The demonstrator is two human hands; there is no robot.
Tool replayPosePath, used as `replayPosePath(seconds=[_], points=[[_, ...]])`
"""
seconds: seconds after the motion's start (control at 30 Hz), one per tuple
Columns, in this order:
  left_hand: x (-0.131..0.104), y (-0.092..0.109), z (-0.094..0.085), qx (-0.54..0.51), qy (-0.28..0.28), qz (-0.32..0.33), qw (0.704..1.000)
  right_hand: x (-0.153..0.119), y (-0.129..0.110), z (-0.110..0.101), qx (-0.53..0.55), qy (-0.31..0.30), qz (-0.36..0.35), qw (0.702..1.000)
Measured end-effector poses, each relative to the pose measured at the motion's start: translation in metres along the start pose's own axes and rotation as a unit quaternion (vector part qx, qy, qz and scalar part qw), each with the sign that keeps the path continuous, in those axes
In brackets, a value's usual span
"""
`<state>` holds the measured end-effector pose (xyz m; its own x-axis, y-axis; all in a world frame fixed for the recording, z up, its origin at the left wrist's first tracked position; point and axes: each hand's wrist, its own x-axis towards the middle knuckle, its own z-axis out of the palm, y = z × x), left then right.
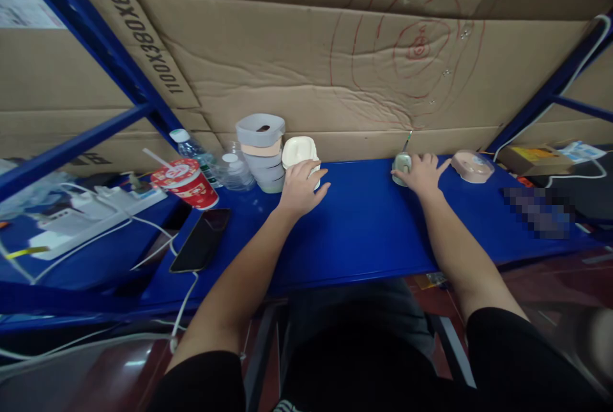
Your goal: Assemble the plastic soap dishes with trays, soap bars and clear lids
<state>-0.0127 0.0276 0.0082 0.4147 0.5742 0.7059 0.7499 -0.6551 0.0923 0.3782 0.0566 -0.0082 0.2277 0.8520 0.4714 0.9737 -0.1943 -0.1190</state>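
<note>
My left hand (pixel 301 190) lies with its fingers stretched over a small cream-coloured container (pixel 299 150), which stands tilted up against the stack beside it; part of it is hidden under the fingers. To its left rises a stack of grey and peach bowl-like containers (pixel 261 153). My right hand (pixel 424 174) has its fingers spread, the thumb reaching across the front of a small pale green container (pixel 401 169). Whether that hand grips the container cannot be made out. A thin stick-like object (pixel 407 141) shows above it. Further right sits a pink container (pixel 472 166).
On the blue table (pixel 354 227), a red patterned cup with a straw (pixel 186 183), clear plastic bottles (pixel 234 169) and a black phone (pixel 201 241) are at the left. Power strips (pixel 90 220) with cables lie beyond. A cardboard wall (pixel 287 61) closes off the back; a box (pixel 539 161) is at right.
</note>
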Motion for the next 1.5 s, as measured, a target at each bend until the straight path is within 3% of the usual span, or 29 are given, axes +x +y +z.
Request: replayPosePath(seconds=[0.13, 0.2, 0.33, 0.5, 0.67, 0.8, 1.0, 1.2, 1.27, 1.37, 1.43, 1.5], points=[[0.0, 0.0, 0.001, -0.002, 0.003, 0.008, 1.0, -0.003, -0.013, -0.006, 0.075, -0.106, -0.025, 0.991], [-0.001, 0.0, 0.002, -0.003, 0.002, 0.013, 1.0, -0.002, -0.014, -0.007, 0.133, -0.142, -0.091, 0.977], [-0.001, 0.0, 0.004, -0.007, -0.023, 0.018, 1.0, -0.01, -0.032, -0.012, 0.262, -0.201, -0.264, 0.906], [-0.001, 0.0, 0.005, -0.022, -0.056, 0.036, 0.998, -0.032, -0.066, -0.024, 0.387, -0.257, -0.322, 0.825], [-0.001, -0.001, 0.008, -0.024, -0.094, 0.078, 0.992, -0.036, -0.073, -0.034, 0.463, -0.236, -0.304, 0.799], [-0.002, 0.0, 0.009, -0.013, -0.088, 0.089, 0.992, -0.037, -0.076, -0.042, 0.528, -0.205, -0.265, 0.78], [0.002, 0.011, -0.007, -0.017, -0.028, 0.089, 0.996, -0.048, -0.089, -0.05, 0.624, -0.219, -0.129, 0.739], [0.003, 0.036, -0.018, -0.011, -0.029, 0.186, 0.982, -0.058, -0.105, -0.047, 0.662, -0.198, -0.015, 0.722], [0.001, 0.038, -0.016, -0.009, 0.0, 0.209, 0.978, -0.059, -0.107, -0.047, 0.675, -0.205, -0.018, 0.708], [-0.003, 0.02, -0.014, -0.012, 0.12, 0.196, 0.973, -0.056, -0.104, -0.048, 0.712, -0.19, -0.055, 0.674], [-0.004, -0.004, -0.02, -0.002, 0.214, 0.117, 0.97, -0.052, -0.1, -0.046, 0.726, -0.159, -0.074, 0.665], [-0.004, -0.033, -0.032, 0.022, 0.293, -0.02, 0.956, -0.048, -0.095, -0.042, 0.724, -0.136, -0.075, 0.673]])
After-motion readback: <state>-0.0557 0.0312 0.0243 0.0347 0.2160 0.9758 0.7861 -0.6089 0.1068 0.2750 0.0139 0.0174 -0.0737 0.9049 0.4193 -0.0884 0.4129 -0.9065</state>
